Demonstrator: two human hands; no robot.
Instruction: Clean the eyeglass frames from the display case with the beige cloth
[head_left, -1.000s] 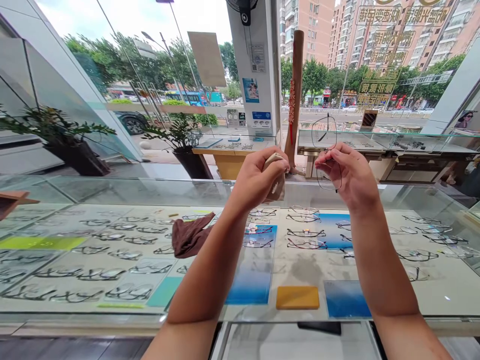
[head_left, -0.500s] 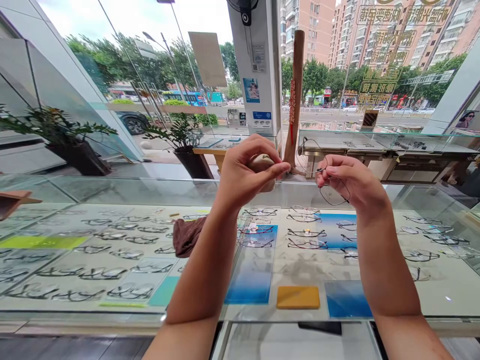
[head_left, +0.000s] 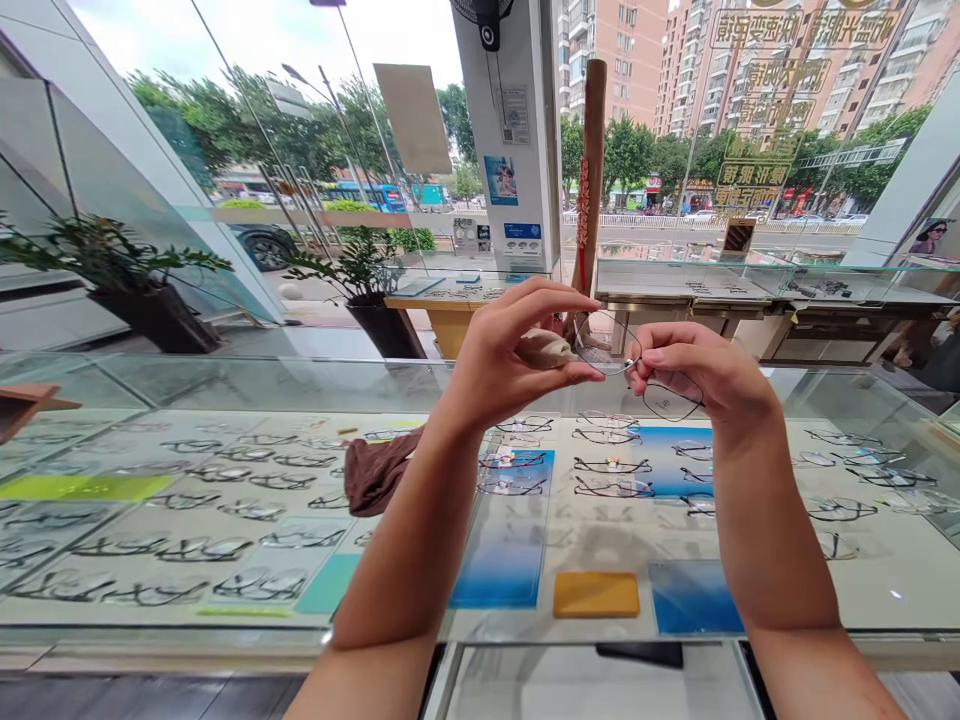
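Note:
Thin-rimmed eyeglasses (head_left: 673, 398) are held up above the glass counter. My right hand (head_left: 694, 370) pinches them near the bridge between thumb and fingers, with one lens hanging below it. At the other lens is my left hand (head_left: 521, 345), with a bunched beige cloth (head_left: 545, 348) tucked in its palm. Its thumb and forefinger are spread at the lower and upper edges of that lens; whether they touch the rim I cannot tell. Beneath my left forearm lies a crumpled brown cloth (head_left: 379, 475) on the counter top.
Below the hands, the glass display counter (head_left: 517, 385) holds rows of spectacle frames (head_left: 613, 487). A yellow flat case (head_left: 596, 595) is near its front. A wooden post (head_left: 595, 130) rises behind the hands, and potted plants (head_left: 386, 325) stand by the window at left.
My left thumb and forefinger have parted from a pinch, and the hand has shifted slightly right towards the lens. The glasses have turned, showing the left lens more openly.

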